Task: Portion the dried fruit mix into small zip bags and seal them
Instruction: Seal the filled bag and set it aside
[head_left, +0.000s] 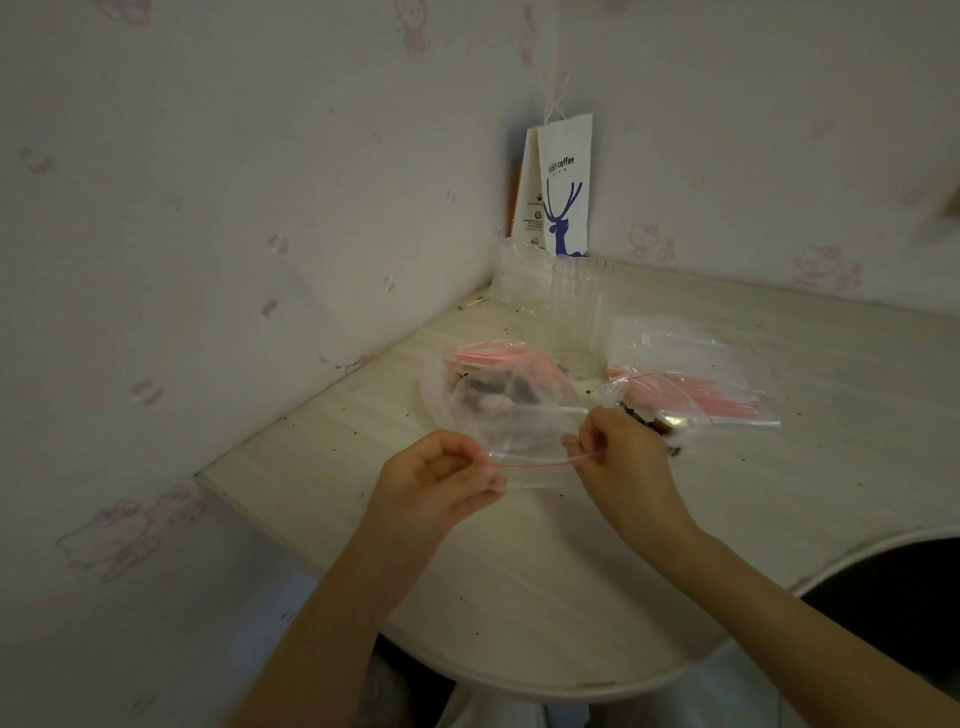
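Observation:
I hold a small clear zip bag (524, 441) above the table, its red zip line stretched between my hands. My left hand (441, 480) pinches the bag's left end and my right hand (621, 457) pinches its right end. The bag looks empty. Behind it lies a pile of zip bags with dark dried fruit inside (488, 384). A stack of unused zip bags with pink strips (691, 384) lies to the right, with some dried fruit pieces (654, 423) beside my right hand.
A clear plastic cup (579, 317) stands behind the bags. A white coffee paper bag (563, 187) leans in the wall corner. The pale table (519, 582) has a curved front edge and scattered crumbs. Walls close in at left and back.

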